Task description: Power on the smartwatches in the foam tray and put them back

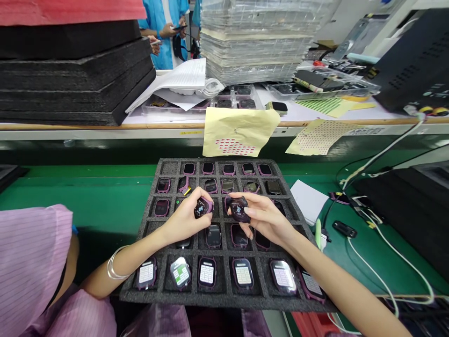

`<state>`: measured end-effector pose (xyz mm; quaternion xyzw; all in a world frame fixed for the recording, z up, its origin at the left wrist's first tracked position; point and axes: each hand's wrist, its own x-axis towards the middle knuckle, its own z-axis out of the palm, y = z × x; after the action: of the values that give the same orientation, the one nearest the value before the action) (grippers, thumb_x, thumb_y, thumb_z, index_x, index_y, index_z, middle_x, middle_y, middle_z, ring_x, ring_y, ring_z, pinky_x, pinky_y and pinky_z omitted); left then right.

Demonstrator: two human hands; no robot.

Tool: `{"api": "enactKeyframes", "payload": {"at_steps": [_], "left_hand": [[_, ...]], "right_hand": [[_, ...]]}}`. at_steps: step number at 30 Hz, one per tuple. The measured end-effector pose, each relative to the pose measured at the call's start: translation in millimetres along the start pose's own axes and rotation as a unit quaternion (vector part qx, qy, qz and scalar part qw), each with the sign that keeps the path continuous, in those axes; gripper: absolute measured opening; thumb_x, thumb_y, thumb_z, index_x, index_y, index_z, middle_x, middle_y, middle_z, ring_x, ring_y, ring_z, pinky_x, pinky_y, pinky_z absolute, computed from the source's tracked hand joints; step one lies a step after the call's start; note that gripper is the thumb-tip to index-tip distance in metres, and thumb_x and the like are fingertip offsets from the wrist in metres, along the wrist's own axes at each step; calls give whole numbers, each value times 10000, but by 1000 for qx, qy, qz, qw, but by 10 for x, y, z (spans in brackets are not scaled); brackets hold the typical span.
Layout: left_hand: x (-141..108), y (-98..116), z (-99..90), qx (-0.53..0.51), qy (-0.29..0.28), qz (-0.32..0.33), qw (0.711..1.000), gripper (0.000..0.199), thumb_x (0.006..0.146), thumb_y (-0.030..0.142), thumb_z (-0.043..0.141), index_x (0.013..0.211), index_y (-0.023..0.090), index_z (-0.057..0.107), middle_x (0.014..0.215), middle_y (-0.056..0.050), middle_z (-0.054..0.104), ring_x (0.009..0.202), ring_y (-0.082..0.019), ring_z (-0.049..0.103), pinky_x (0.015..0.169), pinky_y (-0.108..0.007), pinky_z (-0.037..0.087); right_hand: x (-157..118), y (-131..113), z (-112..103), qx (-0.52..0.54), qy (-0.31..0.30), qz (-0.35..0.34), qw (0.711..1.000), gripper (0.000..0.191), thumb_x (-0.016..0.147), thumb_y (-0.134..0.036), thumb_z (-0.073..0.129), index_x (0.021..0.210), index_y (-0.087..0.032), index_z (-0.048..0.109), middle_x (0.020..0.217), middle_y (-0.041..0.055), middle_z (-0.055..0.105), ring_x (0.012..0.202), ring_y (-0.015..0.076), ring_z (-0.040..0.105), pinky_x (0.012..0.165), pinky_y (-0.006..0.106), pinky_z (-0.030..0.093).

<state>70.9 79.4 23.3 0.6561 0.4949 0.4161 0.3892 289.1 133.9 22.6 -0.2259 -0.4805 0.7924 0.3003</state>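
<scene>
Green workbench (105,187) fills most of the view, long white-edged shelf (157,135) running across behind it. Black foam tray (224,299) with square compartments lies on the bench in front of the person, 5 rows visible. On the shelf: tall stack of black foam sheets (70,84) at left, stack of clear plastic trays (252,37) mid, pale yellow paper sheet with red marks (240,133) hanging over the edge. Both hands are over the tray's middle row, near each other but apart. Left hand (185,213) grips a rounded purple-cased smartwatch with a dark screen (202,208), forefinger along the top, thumb below. Right hand (264,215) pinches a dark-faced rounded smartwatch (239,209), thumb on its right edge; 1 more purple edge shows just beside it, can't tell if held. Handling guess: both watches light, stiff, glass slick and scratch-prone; best hold is by opposite case sides, off the screen. Both screens face up toward the camera; left one sits tilted, purple side to the right. Long axes unclear, fingers cover the edges. Smallest items, 6 smartwatches with pale lit screens (206,272), sit in the near row, long axes mostly running near to far, outer ones slanted.
</scene>
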Motion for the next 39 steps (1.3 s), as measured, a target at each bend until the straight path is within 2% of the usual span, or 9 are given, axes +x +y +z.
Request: {"api": "enactKeyframes", "payload": {"at_steps": [10,27,39], "left_hand": [[-3,-22,-10,-3,8,10,1000,212,713,63,531,854,205,461,806,20,488,748,-137,483,696,-259,383],[22,-64,-28,-4,36,12,999,206,710,59,533,844,199,463,793,31,482,736,-119,486,688,-247,384],[15,-90,-32,-29,61,33,997,221,733,76,550,884,207,456,797,36,463,632,-96,457,630,-239,385]], "right_hand": [[-20,-11,25,-4,-1,-5,1000,352,776,-228,713,1123,-180,673,903,89,699,458,112,574,364,222,480],[-35,9,-32,-1,-13,-18,1000,318,824,-191,687,1142,-187,676,950,98,698,478,107,601,394,201,501],[-44,-34,-33,-6,-12,-31,999,308,834,-185,681,1141,-198,677,941,86,694,488,102,596,397,193,493]]}}
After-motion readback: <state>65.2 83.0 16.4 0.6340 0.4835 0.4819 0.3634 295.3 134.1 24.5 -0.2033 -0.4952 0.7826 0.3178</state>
